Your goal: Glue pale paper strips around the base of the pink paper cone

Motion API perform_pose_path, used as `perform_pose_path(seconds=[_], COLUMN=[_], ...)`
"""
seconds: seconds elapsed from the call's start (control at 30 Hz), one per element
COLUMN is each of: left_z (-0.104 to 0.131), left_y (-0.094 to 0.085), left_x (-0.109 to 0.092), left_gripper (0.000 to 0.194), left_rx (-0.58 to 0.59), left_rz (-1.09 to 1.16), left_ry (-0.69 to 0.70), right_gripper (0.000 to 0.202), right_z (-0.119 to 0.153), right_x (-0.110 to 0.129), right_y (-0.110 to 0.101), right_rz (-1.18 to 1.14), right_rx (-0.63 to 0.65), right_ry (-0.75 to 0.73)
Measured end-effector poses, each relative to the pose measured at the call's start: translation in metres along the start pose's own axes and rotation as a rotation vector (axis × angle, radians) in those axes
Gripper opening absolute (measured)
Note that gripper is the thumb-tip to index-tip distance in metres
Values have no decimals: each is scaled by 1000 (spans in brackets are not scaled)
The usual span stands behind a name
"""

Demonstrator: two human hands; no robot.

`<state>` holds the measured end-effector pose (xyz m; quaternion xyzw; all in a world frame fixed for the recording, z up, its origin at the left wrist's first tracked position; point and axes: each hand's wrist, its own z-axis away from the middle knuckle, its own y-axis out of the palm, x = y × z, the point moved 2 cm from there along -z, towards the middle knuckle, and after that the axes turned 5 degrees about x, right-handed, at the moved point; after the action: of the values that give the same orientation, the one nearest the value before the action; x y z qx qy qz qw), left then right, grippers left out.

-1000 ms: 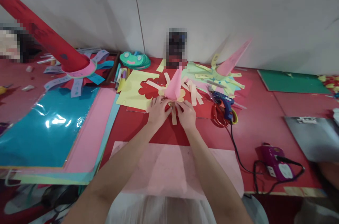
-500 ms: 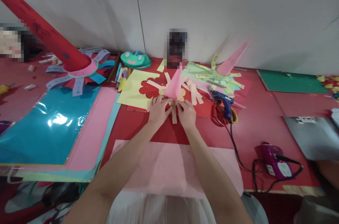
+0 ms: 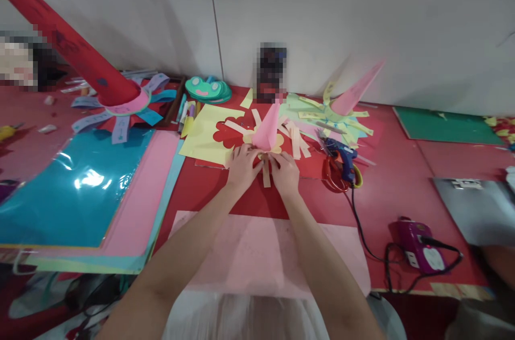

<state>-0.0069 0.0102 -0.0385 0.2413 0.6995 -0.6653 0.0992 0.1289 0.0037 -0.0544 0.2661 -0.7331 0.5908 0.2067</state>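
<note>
A pink paper cone (image 3: 267, 128) stands on a yellow scalloped paper base (image 3: 277, 143) near the middle of the table. Pale paper strips stick out around it, and one strip (image 3: 266, 172) points toward me between my hands. My left hand (image 3: 242, 167) is at the near left edge of the base, fingers closed on the paper beside the strip. From the right, my right hand (image 3: 285, 172) pinches the same near edge. The fingertips of both hands nearly meet below the cone. Loose pale strips (image 3: 296, 140) lie to the right of the cone.
A blue glue gun (image 3: 346, 160) lies at right, its cord near a purple power box (image 3: 420, 246). Behind it stands another pink cone (image 3: 358, 88). At left are a tall red cone (image 3: 86, 58), a blue sheet (image 3: 76, 190) and a green frog cutout (image 3: 207, 89).
The whole view has shifted slightly. Both hands remain at the near edge of the paper base, with almost no visible movement.
</note>
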Motion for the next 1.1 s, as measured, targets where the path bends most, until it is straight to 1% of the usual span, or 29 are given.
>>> perform_pose_path(seconds=[0.43, 0.7, 1.1], left_z=[0, 0, 0], left_y=[1, 0, -1], left_x=[1, 1, 0], left_gripper=[24, 24, 18], left_rx=[1, 17, 17], left_rz=[2, -7, 16], left_ry=[-3, -2, -9], right_gripper=[33, 33, 29], right_z=[1, 1, 1], right_x=[-1, 1, 3], right_y=[1, 0, -4], right_rz=[14, 20, -49], right_rx=[2, -1, -1], right_ry=[-28, -20, -21])
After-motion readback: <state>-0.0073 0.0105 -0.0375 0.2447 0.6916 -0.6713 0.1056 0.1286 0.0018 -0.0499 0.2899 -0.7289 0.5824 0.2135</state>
